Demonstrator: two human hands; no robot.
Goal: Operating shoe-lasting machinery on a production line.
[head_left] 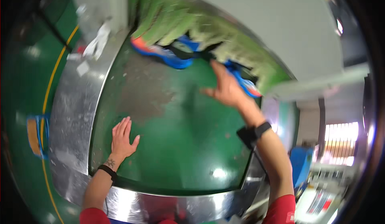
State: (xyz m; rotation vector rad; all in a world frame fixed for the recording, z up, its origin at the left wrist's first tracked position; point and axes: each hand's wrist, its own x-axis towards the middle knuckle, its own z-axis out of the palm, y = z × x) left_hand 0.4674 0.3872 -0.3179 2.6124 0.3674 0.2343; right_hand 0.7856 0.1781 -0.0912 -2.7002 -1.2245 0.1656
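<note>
My left hand (124, 139) is open above the near left part of a green conveyor belt (180, 144), fingers stretched and thumb apart. My right hand (227, 87) reaches to the far side, thumb spread from its fingers, with nothing visible in its grasp. Right beside it is a blue and black shoe (241, 79) with an orange-red end; I cannot tell whether the hand touches it. Another blue shoe (170, 59) with an orange end lies farther left. Both shoes sit at a fringe of pale green strips (176, 21), which partly covers them.
A metal rim (74, 124) borders the belt on the left and near sides. White crumpled material (96, 41) lies at the far left corner. A pale machine housing (276, 19) rises behind the strips. On the floor at left stands a blue and tan object (37, 136).
</note>
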